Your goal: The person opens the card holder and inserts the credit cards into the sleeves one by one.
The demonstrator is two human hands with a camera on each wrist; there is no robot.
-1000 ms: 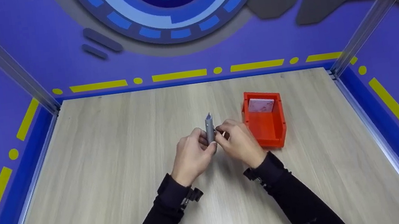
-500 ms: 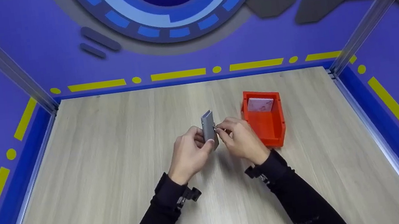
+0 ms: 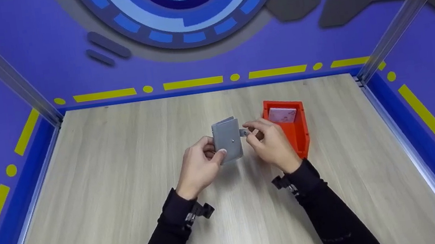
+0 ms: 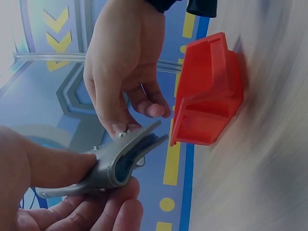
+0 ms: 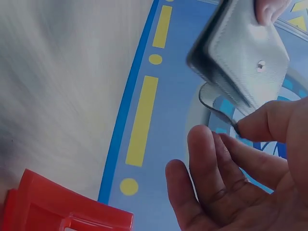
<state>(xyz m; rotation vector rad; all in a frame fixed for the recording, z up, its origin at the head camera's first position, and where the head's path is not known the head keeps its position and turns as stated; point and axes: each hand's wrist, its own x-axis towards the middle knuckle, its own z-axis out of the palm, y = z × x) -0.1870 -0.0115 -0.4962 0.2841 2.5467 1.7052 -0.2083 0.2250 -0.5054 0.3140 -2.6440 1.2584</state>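
A small grey wallet with a metal snap stud on its front is held upright above the table. My left hand grips its left side, thumb across the front and fingers behind. A short strap sticks out from the wallet's right edge, unfastened. My right hand pinches the strap's end between thumb and forefinger. In the right wrist view the strap bends away from the wallet toward the thumb, the other fingers loosely spread. The left wrist view shows the wallet edge-on, folded over.
Just behind my right hand stands a red open bin, partly covered by that hand. Inside it a pinkish-white card leans on the far wall. The wooden table is bordered by blue walls.
The wallet has turned from edge-on to showing its front with the stud. My right hand has drawn slightly right, and the strap now stands out from the wallet.
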